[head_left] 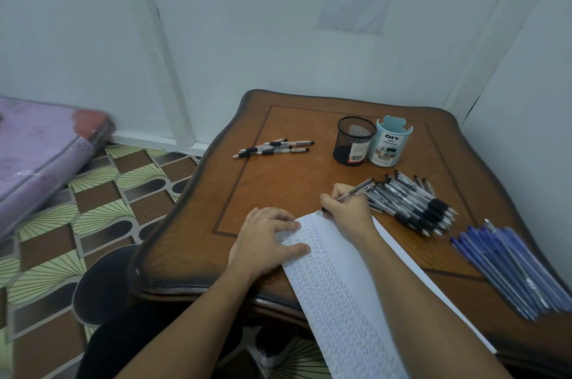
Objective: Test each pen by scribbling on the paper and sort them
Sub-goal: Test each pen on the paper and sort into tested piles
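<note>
Brown wooden table (278,186) by a white wall (247,38). Paper (340,301) lying on it, hanging off the near edge. Held down flat by the left hand (266,242), fingers spread. Pen (356,189) pinched in the right hand (349,214), tip at the paper's top edge. Might slip off there and mark the table. Might also bump the black pens (411,205) just beside and scatter them.

Free: bare wood of the table (288,183) ahead of my left hand (266,239), between the few loose pens (274,148) far left and the paper (340,285). Obstacles: the black-grip pen heap (411,202) just beside my right hand (348,213) and its pen (356,189), the blue pens (510,267) along the right edge, and the mesh cup (353,141) touching the blue organiser (390,143) at the back.
</note>
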{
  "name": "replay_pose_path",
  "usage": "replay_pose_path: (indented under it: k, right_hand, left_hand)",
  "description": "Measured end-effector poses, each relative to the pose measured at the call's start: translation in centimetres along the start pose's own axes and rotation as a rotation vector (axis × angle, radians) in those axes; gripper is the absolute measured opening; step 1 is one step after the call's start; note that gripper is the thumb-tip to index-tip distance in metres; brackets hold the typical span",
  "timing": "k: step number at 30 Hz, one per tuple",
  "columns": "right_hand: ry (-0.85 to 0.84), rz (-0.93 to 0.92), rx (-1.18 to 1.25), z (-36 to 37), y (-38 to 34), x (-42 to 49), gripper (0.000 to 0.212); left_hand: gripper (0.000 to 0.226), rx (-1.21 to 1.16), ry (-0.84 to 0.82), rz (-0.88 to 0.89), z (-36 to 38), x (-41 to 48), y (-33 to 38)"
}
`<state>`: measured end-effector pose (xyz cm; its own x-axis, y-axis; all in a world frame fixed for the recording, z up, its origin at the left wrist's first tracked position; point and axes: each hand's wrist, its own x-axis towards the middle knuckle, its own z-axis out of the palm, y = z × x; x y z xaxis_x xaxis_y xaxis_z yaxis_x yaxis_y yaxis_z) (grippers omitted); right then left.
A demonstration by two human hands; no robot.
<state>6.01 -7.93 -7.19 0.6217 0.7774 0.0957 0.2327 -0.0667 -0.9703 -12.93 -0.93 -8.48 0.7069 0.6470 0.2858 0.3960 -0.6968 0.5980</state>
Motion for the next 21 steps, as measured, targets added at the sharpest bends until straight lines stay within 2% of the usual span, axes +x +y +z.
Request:
replay_pose_path:
  k: [21]
  right_hand:
    - [-0.019, 0.016, -0.025, 0.11, 0.14, -0.14, 0.038]
  left_hand:
    - [0.064, -0.009, -0.009, -0.008, 0.03, 0.06, 0.02]
